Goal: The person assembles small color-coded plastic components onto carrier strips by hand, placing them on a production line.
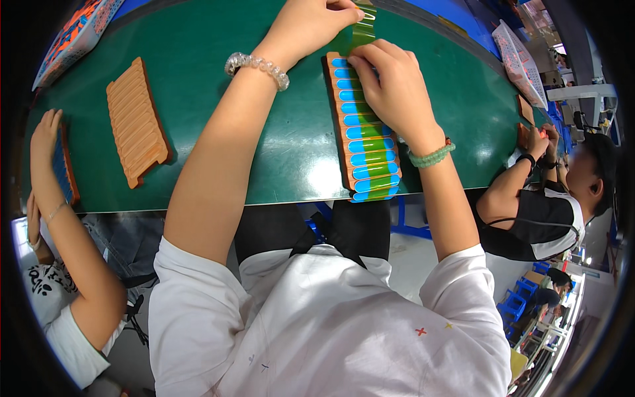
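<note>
Both hands laying green tape along a loaded tray at the near edge of the surface.

Left hand (316, 23) is pinching the translucent green tape strip (360, 30), holding it taut past the far end of the orange ribbed plastic tray of blue cylinders (368, 142) on the dark green surface (264, 132). Right hand (390, 86), fingers curled and holding nothing, is pressing tape onto the far rows. Best done by keeping tension even, tape centred, and pressing row by row to avoid wrinkles. 1 empty orange ribbed tray (135, 121) is lying well apart to the left.

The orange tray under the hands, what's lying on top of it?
A row of blue cells fills the orange tray, with a green translucent strip laid along them. The right hand covers the upper cells; the left hand holds the strip's far end.
</note>
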A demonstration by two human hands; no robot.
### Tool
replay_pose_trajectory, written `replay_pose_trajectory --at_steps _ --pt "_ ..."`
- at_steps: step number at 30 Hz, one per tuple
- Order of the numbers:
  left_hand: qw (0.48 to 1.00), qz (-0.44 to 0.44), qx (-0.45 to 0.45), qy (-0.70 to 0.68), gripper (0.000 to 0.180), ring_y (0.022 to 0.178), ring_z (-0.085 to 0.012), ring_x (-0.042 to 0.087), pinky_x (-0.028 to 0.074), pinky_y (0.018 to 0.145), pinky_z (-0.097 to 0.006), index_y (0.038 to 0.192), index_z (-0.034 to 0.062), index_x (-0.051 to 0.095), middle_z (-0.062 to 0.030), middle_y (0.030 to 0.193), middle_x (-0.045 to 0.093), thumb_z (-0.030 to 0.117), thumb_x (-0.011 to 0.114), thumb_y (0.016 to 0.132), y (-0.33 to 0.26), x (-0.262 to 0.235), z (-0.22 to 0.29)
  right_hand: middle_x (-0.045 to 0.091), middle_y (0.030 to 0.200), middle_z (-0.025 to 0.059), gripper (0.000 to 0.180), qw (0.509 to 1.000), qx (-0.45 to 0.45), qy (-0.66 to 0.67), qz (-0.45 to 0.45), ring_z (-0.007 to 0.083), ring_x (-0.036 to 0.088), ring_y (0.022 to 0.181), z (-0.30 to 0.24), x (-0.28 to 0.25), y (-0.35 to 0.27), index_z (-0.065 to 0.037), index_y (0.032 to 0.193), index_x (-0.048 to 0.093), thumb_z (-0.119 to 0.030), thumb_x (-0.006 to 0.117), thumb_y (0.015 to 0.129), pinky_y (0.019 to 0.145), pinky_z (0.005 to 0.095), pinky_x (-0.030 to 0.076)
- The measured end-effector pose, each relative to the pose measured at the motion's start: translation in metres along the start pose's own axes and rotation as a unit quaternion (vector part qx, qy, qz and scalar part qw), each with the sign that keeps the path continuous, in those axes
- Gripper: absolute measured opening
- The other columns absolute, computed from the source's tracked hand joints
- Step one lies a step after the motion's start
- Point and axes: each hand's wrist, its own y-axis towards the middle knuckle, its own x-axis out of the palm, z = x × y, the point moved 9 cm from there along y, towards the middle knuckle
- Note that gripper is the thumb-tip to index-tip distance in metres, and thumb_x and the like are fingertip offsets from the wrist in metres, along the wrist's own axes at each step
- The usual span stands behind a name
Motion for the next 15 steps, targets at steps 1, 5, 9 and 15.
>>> replay_pose_trajectory --at_steps 1,5,9,15 --pt "1.0 -0.006 -0.023 0.017 0.03 0.088 -0.0102 0.061 0.047 0.082 -0.026 0.102 0.0031 0.072 -0.0033 0.093 0.07 0.029 0.07 0.087 0.001 0.002 -0.008 0.062 0.082 0.0093 0.01 1.0 -0.001 0.0 0.0 0.0277 0.06 0.082 0.0 -0.002 -0.001 -0.003 0.087 0.066 -0.011 0.06 0.089 0.08 0.0399 0.042" --pt "0.999 -0.009 -0.022 0.035 0.03 0.088 -0.0118 0.062 0.048 0.081 -0.027 0.102 0.0028 0.072 -0.0053 0.093 0.07 0.028 0.069 0.087 0.002 0.004 -0.011 0.063 0.083 0.0092 0.011 1.0 0.022 -0.015 -0.001 0.0281 0.061 0.082 0.019 -0.013 -0.012 -0.003 0.089 0.066 -0.011 0.06 0.089 0.077 0.0397 0.045" --pt "0.999 0.009 -0.003 0.037 0.028 0.089 -0.0117 0.062 0.048 0.082 -0.027 0.102 0.0031 0.072 -0.0049 0.093 0.07 0.027 0.069 0.087 0.002 0.003 -0.006 0.068 0.088 0.011 0.018 0.98 0.177 0.091 -0.029 0.0243 0.066 0.084 0.055 -0.02 -0.036 0.0 0.099 0.067 -0.014 0.063 0.09 0.073 0.0357 0.051" --pt "0.991 0.021 0.029 -0.125 0.017 0.08 -0.0116 0.063 0.05 0.075 -0.026 0.096 -0.0018 0.071 -0.0056 0.088 0.071 0.013 0.067 0.089 0.003 0.001 0.013 0.06 0.117 0.0115 0.049 0.897 0.272 0.331 -0.109 0.019 0.05 0.116 0.04 -0.009 -0.071 -0.002 0.126 0.057 -0.03 0.07 0.088 0.096 0.0333 0.042"
